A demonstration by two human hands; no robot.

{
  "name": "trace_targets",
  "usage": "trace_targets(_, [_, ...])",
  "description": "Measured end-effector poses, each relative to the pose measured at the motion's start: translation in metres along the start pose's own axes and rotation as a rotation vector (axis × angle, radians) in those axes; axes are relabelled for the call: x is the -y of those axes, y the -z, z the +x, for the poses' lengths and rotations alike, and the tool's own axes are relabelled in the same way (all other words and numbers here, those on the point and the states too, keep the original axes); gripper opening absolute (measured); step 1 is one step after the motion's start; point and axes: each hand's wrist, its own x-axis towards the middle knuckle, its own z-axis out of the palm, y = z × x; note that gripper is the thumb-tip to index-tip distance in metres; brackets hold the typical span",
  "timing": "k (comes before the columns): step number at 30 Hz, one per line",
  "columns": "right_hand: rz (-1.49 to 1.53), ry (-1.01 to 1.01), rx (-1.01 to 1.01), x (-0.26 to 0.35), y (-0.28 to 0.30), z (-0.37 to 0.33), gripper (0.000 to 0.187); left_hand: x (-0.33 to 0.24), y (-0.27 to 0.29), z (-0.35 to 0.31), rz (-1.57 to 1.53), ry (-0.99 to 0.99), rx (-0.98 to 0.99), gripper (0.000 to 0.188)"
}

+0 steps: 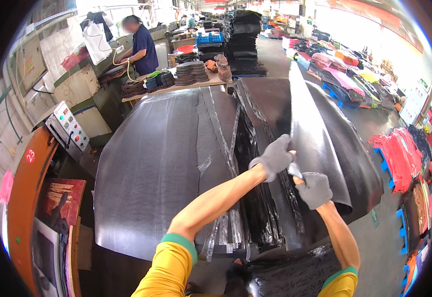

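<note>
Grey half-finger gloves cover both of my hands. My left hand (274, 157) is closed on the edge of a shiny black sheet (317, 143), and my right hand (316, 190) grips the same edge a little nearer to me. The lifted part of this sheet curls over to the right, its surface bright with glare. Beneath it lies a stack of dark sheets (359, 148). To the left spreads another broad stack of smooth black sheets (146, 148). Narrow black strips (260, 198) with ragged, glossy edges lie between the two stacks.
A control box (67, 128) with several buttons stands at the left beside an orange machine panel (30, 198). A co-worker (144, 47) stands behind a table (176, 89) of stacked brown pieces. Coloured sheets (399, 153) on blue pallets line the right side.
</note>
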Motion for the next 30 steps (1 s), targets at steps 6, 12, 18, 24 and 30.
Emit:
trace_targets(6, [0.051, 0.239, 0.134, 0.068, 0.008, -0.033, 0.033, 0.013, 0.024, -0.125, -0.140, 0.009, -0.214, 0.028])
trace_targets(12, [0.126, 0.406, 0.289, 0.144, -0.025, -0.064, 0.036, 0.038, 0.045, -0.246, -0.342, 0.287, -0.413, 0.027])
trace_targets(18, [0.248, 0.188, 0.331, 0.185, -0.090, -0.046, 0.038, 0.093, 0.103, -0.249, -0.572, 0.275, -0.339, 0.036])
trace_targets(24, [0.398, -0.121, 0.161, 0.217, -0.109, -0.007, 0.041, 0.133, 0.172, -0.154, -0.850, 0.515, -0.121, 0.025])
trace_targets(30, [0.478, -0.168, -0.020, 0.256, -0.094, 0.043, 0.033, 0.094, 0.227, -0.091, -0.470, 0.432, 0.005, 0.017])
